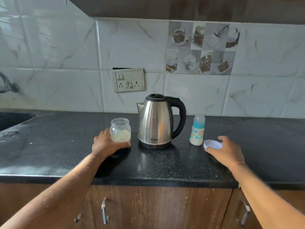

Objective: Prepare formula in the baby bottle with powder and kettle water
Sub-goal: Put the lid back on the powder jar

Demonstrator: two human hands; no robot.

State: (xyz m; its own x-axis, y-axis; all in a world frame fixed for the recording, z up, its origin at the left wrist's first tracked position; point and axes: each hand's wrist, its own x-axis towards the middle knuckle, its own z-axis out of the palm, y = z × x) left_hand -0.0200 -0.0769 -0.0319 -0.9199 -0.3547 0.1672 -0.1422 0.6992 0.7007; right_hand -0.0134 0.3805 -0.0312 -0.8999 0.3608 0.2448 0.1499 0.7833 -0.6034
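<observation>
Gripping open powder jar (120,130) w/ left hand (105,144), fingers curled round base. Right hand (226,152) pinches white lid (212,144) at surface (165,164). Kettle (156,121) centre; capped baby bottle (197,130) upright just right of it.

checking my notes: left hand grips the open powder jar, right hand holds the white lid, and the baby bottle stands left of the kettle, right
Not quite: the head view shows the baby bottle standing right of the kettle, not left. The rest holds: left hand grips the open powder jar, right hand holds the white lid.
</observation>
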